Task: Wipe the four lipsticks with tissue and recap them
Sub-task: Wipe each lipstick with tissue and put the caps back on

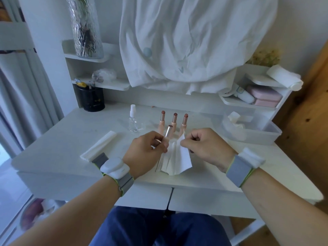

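Knees in blue trousers (159,228) sit under a white dressing table (53,148), wooden flooring to the right. Over its near edge the left hand (145,150) grips one lipstick (168,131) — tilted, its bare tip upward — while the right hand (205,146) pinches a pleated tissue (175,162) just beside it. A folded tissue (99,146) lies to the left. Behind the hands three uncapped lipsticks (174,120) stand upright, a clear spray bottle (133,119) to their left, a plastic tub (257,132) to the right. Farther back — shelves, a black pen cup (93,99), white draped cloth (191,41).
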A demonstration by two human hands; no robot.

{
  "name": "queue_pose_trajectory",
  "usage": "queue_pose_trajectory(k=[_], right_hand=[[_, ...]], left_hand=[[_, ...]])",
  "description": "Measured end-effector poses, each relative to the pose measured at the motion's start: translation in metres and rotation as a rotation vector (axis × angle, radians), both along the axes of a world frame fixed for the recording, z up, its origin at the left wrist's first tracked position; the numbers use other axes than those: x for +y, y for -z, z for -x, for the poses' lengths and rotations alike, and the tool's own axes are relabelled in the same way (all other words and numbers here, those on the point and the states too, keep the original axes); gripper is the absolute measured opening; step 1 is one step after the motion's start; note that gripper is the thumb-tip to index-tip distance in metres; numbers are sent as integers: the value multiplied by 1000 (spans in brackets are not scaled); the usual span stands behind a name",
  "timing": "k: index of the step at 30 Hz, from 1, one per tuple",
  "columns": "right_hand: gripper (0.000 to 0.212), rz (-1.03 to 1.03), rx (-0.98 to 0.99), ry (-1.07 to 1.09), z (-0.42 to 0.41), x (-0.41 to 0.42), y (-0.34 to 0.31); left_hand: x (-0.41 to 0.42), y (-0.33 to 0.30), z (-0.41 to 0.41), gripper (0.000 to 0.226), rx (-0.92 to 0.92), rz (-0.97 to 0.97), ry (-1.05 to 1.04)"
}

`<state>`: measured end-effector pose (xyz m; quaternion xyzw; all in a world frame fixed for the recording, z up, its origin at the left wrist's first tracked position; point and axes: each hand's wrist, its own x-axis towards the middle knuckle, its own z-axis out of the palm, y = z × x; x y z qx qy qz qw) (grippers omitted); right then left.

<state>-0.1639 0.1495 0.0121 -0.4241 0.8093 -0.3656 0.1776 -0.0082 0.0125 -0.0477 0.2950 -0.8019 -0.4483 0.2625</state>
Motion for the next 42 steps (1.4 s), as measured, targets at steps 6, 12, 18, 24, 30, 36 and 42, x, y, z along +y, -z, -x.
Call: queue_pose_trajectory(k=[6, 12, 18, 24, 30, 36, 42], right_hand=[[26, -72, 62, -159, -15, -24, 10], [46, -194, 197, -206, -22, -26, 23], [54, -295, 356, -396, -26, -6, 14], [9, -51, 410, -404, -21, 2, 39], [9, 151, 331, -192, -22, 5, 46], [15, 703, -333, 174, -22, -6, 40], [18, 744, -656, 48, -28, -19, 51]], left_hand=[[-5, 3, -1, 21, 211, -156, -124], [-4, 3, -1, 20, 241, -148, -146], [-4, 2, -3, 20, 233, -160, -113], [-2, 0, -4, 20, 230, -171, -77], [0, -3, -6, 19, 249, -217, -10], [2, -5, -7, 18, 250, -225, 41], [5, -7, -9, 13, 246, -219, 138]])
